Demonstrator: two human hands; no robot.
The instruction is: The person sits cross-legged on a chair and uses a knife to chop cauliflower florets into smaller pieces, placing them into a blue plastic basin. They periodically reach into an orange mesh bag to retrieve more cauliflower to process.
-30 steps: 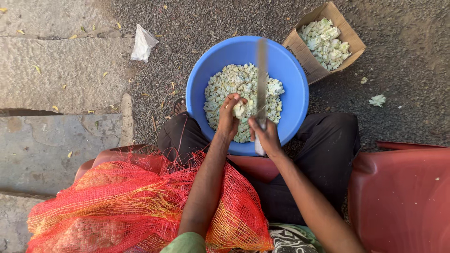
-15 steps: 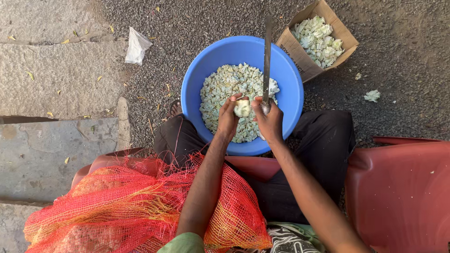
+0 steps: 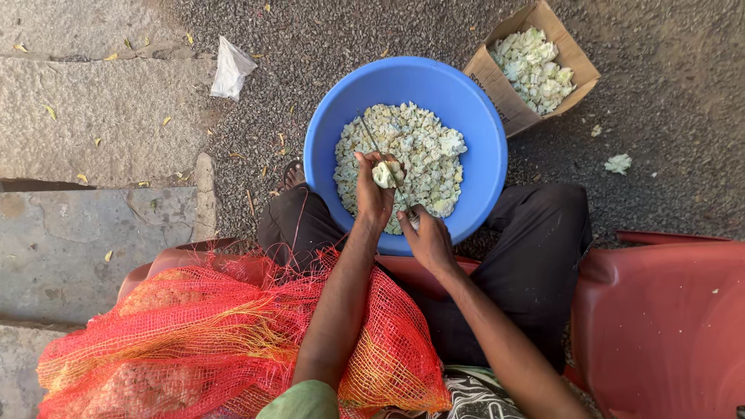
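I am holding a pale vegetable piece (image 3: 383,174) in my left hand (image 3: 372,194), fingers closed around it, above the blue basin (image 3: 326,124) of cut pieces. My right hand (image 3: 427,240) is gripping a knife (image 3: 386,166), whose blade, upright a moment ago, is now lying slanted across the piece, apparently cutting. A cardboard box (image 3: 497,85) of pieces and a red mesh sack (image 3: 194,341) are sitting nearby.
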